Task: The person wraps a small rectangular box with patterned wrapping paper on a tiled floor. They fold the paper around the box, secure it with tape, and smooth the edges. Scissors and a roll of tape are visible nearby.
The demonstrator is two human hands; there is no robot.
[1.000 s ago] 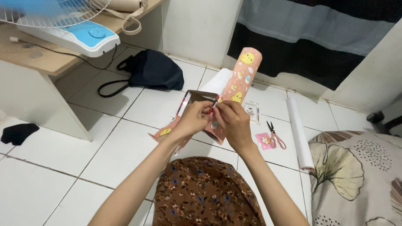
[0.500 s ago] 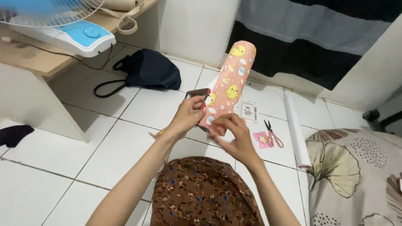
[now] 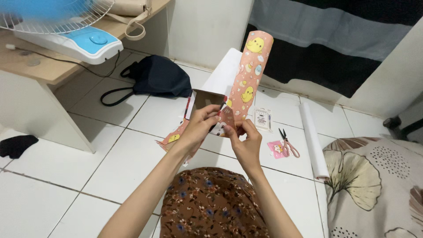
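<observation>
Head view: both hands are up in front of the person, over the tiled floor [image 3: 132, 154] and above the lap. The left hand [image 3: 200, 125] is curled closed, fingers pinching the near edge of a small brown box [image 3: 207, 99] and the pink wrapping paper [image 3: 246, 75] against it. The right hand [image 3: 246, 141] is also closed, thumb and forefinger pinching a folded flap of the paper just beside the left fingertips; whether a bit of tape sits between them I cannot tell. The paper rises from the box in a loose roll toward the far wall, white on the back. Judgement: the paper looks light, thin and floppy, easy to crease or tear, so hold it at the folded edge, tight against the box; the box looks light and stiff, good to grip by its edges. Around: scissors [image 3: 288, 143] and a small pink pack [image 3: 276, 149] lie on the floor to the right, near a flat clear packet [image 3: 263, 118] and a white roll [image 3: 313, 136]. A dark bag [image 3: 161, 77] lies farther left, a fan [image 3: 66, 26] on the low table [image 3: 48, 70], a patterned cushion [image 3: 374, 185] at right. Nothing blocks the hands; the tall free roll could flop into the way.
</observation>
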